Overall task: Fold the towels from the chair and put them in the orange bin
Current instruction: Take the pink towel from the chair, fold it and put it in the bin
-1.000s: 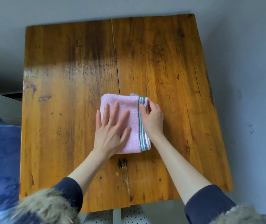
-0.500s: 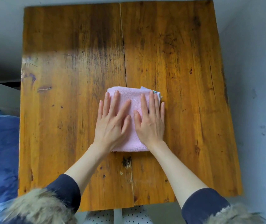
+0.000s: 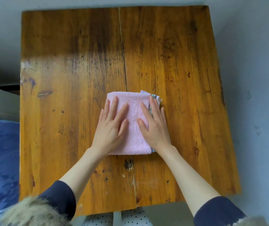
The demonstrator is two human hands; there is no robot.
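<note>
A pink towel (image 3: 133,123), folded into a small rectangle with a striped edge on its right side, lies near the middle of the wooden table (image 3: 179,62). My left hand (image 3: 111,126) lies flat on the towel's left half, fingers straight and spread. My right hand (image 3: 155,124) presses flat on the right half, over the striped edge. Neither the chair nor the orange bin is in view.
A dark blue fabric mass (image 3: 0,160) sits off the table's left side. Grey floor (image 3: 252,79) surrounds the table on the right and at the back. A white surface edge (image 3: 0,101) shows at the left.
My right hand went from pinching the striped edge to lying flat on the towel, then slid a little rightward, so the two hands now sit further apart. My left hand stayed flat.
</note>
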